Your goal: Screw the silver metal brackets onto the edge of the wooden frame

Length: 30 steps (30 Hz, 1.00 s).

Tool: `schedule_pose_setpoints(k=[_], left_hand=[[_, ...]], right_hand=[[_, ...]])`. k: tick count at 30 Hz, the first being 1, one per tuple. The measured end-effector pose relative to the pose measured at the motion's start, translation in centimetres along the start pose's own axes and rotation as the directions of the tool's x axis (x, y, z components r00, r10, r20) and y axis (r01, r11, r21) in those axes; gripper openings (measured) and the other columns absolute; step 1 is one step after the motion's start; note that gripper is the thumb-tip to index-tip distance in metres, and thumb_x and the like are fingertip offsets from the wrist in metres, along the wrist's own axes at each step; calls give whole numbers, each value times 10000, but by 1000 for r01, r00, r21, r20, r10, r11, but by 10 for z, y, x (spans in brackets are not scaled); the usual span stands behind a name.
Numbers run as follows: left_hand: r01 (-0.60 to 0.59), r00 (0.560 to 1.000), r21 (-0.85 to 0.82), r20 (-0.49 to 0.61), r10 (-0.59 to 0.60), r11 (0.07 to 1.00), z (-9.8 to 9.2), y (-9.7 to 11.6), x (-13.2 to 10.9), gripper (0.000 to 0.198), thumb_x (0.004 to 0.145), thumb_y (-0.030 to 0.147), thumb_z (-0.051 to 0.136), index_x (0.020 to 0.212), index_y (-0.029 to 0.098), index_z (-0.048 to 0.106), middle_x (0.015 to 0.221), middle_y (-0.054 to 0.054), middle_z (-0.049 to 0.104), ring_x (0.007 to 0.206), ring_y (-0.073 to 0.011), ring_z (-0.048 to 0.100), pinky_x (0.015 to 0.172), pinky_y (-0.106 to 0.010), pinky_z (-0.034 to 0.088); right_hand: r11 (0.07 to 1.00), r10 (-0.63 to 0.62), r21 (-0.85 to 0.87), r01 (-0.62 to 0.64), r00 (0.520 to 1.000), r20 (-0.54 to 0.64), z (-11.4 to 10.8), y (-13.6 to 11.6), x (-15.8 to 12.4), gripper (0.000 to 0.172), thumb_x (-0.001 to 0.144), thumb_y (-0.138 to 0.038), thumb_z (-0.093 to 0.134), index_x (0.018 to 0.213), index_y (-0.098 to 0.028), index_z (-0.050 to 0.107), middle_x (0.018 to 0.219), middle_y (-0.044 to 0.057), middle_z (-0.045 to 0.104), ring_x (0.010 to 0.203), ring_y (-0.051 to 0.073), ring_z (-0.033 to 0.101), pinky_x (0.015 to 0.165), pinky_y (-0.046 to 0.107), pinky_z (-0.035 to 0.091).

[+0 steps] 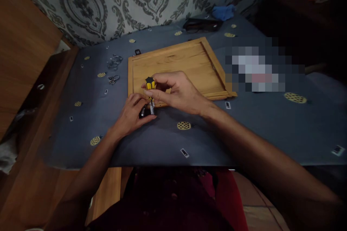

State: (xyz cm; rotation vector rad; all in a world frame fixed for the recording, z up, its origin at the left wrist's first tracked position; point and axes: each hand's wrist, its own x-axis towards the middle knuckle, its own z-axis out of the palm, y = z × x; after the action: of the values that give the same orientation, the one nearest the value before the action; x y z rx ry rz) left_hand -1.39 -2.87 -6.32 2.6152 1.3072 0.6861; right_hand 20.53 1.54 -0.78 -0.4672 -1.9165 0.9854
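Observation:
My right hand (176, 88) pinches the yellow and black handle of a screwdriver (150, 83), which stands nearly upright. Its shaft points down at a small black and silver metal fitting (148, 110) by the near left corner of a framed wooden panel (173, 65). My left hand (132, 110) is closed around that fitting, with the thumb along its near side and the fingers at the panel's edge. The tip of the screwdriver and any screw under it are too small to make out. The panel lies flat on a dark cloth with yellow pineapple prints.
Left of the panel lie a pile of wire-like metal pieces (114, 61) and a few small metal parts (113, 79). A small black frame-shaped piece (138, 52) is behind it. At the back are a black case (203, 25) and a blue cloth (223, 12). Something pixelated lies right.

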Motion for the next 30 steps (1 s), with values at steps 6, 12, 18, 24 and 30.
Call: schedule_pose_setpoints(k=[6, 12, 18, 24, 30], left_hand=[[15, 1000, 10, 8, -15, 1000, 2, -1, -1, 483, 950, 576, 715, 1280, 231, 641, 1286, -99, 656, 1213, -303, 600, 1070, -499, 506], [-42, 999, 18, -24, 43, 999, 0, 1, 1, 500, 995, 628, 612, 1192, 171, 658, 1167, -117, 671, 1128, -290, 611, 1012, -461, 515], [-49, 998, 20, -40, 50, 999, -1, 1, 1, 471, 986, 616, 634, 1148, 174, 661, 1126, -104, 667, 1080, -277, 610, 970, -445, 520], [-19, 1000, 0, -19, 19, 1000, 0, 0, 1, 436, 954, 592, 698, 1150, 204, 661, 1157, -97, 678, 1139, -298, 607, 1055, -502, 494], [20, 999, -17, 29, -19, 1000, -2, -1, 1, 437, 947, 560, 717, 1204, 210, 668, 1222, -110, 668, 1211, -319, 585, 1086, -524, 483]], right_hand=[[986, -28, -166, -14, 968, -249, 15, 5, -3, 547, 928, -618, 699, 675, -226, 412, 617, -66, 446, 591, 91, 424, 564, 268, 346], [940, -174, -342, 26, 894, -412, 14, -9, -8, 448, 973, -532, 687, 710, -249, 460, 679, -20, 511, 643, 144, 486, 655, 323, 465], [950, -144, -312, 12, 903, -404, 9, -7, -5, 445, 973, -473, 705, 704, -254, 426, 672, -31, 484, 648, 143, 491, 675, 327, 485], [957, -126, -288, 27, 935, -332, 13, -1, -5, 447, 975, -472, 693, 711, -252, 408, 670, -37, 500, 656, 137, 503, 657, 313, 450], [950, -126, -312, 28, 946, -299, 14, 1, -6, 394, 991, -406, 666, 731, -253, 411, 683, -38, 511, 664, 135, 513, 666, 302, 451]])
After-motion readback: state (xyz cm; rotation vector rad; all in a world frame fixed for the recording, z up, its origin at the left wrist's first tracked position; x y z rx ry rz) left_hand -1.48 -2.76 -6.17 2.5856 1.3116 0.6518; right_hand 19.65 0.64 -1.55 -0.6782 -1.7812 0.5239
